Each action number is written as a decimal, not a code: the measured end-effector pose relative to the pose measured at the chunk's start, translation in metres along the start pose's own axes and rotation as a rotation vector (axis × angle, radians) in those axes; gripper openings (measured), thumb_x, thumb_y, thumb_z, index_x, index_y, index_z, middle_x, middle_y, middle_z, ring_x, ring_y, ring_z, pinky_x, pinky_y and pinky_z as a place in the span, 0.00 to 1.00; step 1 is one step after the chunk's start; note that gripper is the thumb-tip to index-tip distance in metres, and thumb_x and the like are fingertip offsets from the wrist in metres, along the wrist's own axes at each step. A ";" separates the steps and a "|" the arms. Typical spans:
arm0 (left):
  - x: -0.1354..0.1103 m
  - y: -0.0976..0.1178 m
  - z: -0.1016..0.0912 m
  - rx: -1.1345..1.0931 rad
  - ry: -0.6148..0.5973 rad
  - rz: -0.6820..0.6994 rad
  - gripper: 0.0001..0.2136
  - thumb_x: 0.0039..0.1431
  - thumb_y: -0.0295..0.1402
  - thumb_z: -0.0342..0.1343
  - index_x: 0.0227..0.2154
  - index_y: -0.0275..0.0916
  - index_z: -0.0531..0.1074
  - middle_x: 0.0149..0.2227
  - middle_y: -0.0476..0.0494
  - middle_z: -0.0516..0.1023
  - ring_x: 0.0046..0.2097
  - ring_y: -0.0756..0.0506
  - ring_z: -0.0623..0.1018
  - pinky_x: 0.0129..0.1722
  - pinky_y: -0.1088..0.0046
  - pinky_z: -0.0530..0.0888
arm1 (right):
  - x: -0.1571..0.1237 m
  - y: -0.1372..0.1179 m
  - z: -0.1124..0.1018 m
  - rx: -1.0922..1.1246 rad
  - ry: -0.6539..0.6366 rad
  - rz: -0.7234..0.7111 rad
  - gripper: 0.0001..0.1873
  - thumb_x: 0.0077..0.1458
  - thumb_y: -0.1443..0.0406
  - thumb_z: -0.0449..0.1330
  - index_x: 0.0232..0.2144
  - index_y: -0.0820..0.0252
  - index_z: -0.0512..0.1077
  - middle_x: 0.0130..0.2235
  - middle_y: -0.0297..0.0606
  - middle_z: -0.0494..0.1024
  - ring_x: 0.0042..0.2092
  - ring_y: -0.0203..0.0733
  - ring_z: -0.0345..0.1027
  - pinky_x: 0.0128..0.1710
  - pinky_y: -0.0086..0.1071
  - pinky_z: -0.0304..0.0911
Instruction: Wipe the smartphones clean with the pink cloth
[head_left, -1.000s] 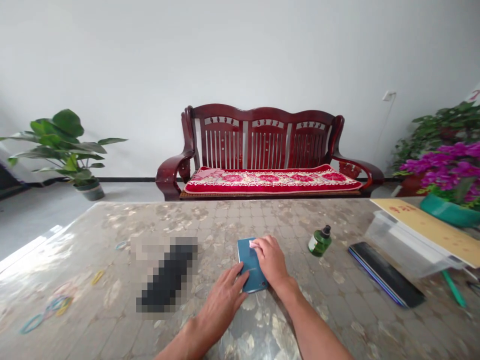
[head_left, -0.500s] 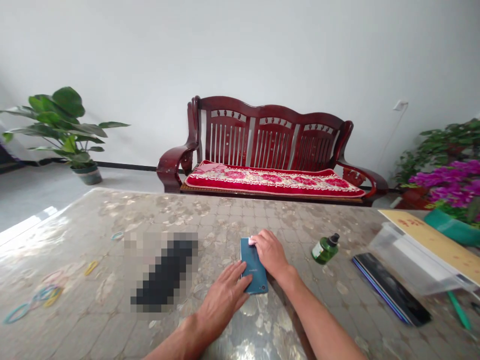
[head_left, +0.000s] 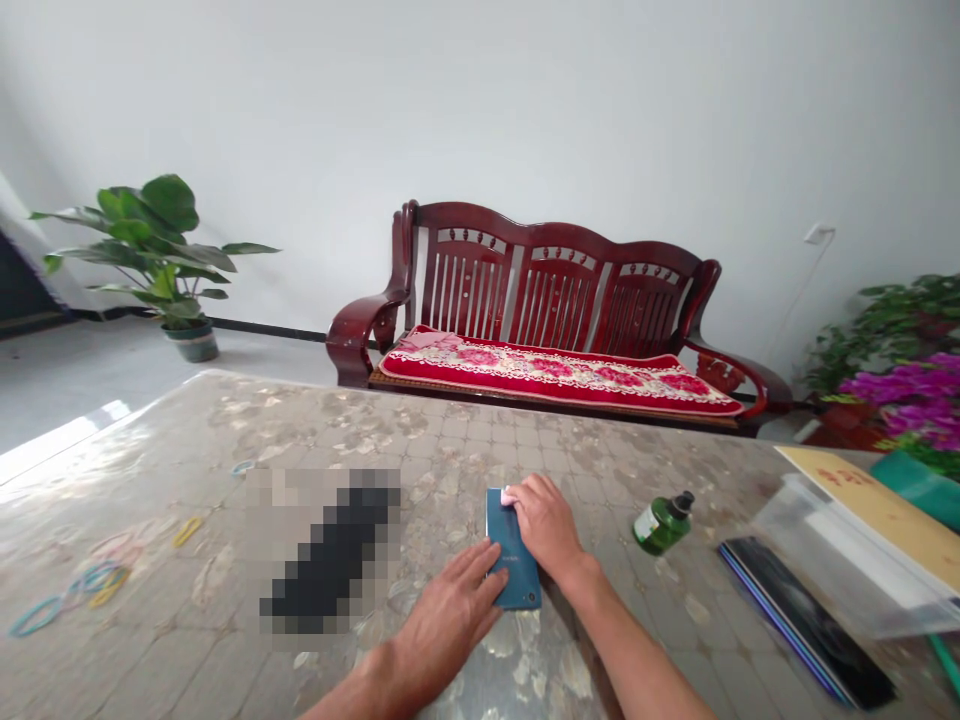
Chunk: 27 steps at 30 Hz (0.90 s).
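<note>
Blue phone (head_left: 517,573) is laid back-up on the patterned table (head_left: 570,450), between both hands, camera at its lower right corner; lettering on the back is too small to be read. Left hand (head_left: 459,602) is placed at the phone's left edge, fingers extended and slightly parted, tips rested on the back; whether any pressure is applied can't be told. Small pale wad (head_left: 508,496) is pinched in the fingers of the right hand (head_left: 546,522) against the phone's far end; most of the wad is covered by those fingers, so its material and full shape can't be made out. Part of the phone's right side is blocked by the right hand too. Both forearms are cut off at the bottom edge. Dark object (head_left: 330,560) left of the hands is pixelated, can't be identified. Green bottle (head_left: 661,524) is stood to the right, its label unreadable. Stack of dark slabs (head_left: 806,620) is set beyond it, near a clear box (head_left: 817,560) partly covered by a yellow board (head_left: 870,500). Green item (head_left: 946,665) is cropped at the right edge.
</note>
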<state>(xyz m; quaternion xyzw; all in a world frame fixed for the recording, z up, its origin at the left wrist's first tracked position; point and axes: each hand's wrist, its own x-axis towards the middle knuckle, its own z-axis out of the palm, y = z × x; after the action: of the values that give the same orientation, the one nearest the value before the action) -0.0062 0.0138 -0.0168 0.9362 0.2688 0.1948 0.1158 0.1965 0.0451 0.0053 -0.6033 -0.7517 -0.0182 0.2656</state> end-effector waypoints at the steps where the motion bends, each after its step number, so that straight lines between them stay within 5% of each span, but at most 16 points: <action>1: 0.000 0.000 0.001 -0.003 0.006 0.000 0.13 0.63 0.26 0.56 0.50 0.40 0.71 0.58 0.37 0.73 0.61 0.37 0.70 0.60 0.56 0.69 | 0.005 0.001 0.001 -0.016 0.002 0.007 0.12 0.60 0.74 0.55 0.32 0.54 0.75 0.36 0.36 0.76 0.42 0.43 0.66 0.44 0.33 0.60; 9: 0.003 0.006 -0.012 -0.011 -0.052 -0.008 0.12 0.62 0.26 0.55 0.48 0.39 0.72 0.57 0.36 0.74 0.61 0.38 0.71 0.61 0.57 0.68 | -0.019 -0.014 -0.005 0.039 -0.019 -0.062 0.12 0.60 0.74 0.55 0.34 0.54 0.75 0.37 0.35 0.75 0.41 0.41 0.66 0.43 0.33 0.60; 17: 0.002 0.005 -0.009 -0.006 -0.049 -0.009 0.13 0.62 0.25 0.56 0.50 0.38 0.72 0.58 0.35 0.73 0.61 0.37 0.70 0.61 0.57 0.68 | 0.017 -0.009 0.009 -0.038 -0.015 -0.006 0.13 0.59 0.74 0.56 0.32 0.53 0.76 0.36 0.36 0.76 0.42 0.42 0.67 0.44 0.33 0.60; 27: 0.004 0.005 -0.012 -0.061 -0.039 -0.009 0.12 0.64 0.25 0.52 0.49 0.41 0.71 0.58 0.39 0.73 0.61 0.39 0.70 0.62 0.58 0.66 | 0.001 -0.020 0.010 -0.012 -0.009 -0.055 0.13 0.60 0.74 0.55 0.33 0.53 0.75 0.36 0.35 0.75 0.41 0.41 0.66 0.43 0.32 0.60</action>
<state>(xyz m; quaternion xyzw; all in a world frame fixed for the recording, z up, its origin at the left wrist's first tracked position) -0.0061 0.0126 -0.0031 0.9346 0.2645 0.1842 0.1504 0.1740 0.0440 0.0029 -0.5841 -0.7690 -0.0274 0.2582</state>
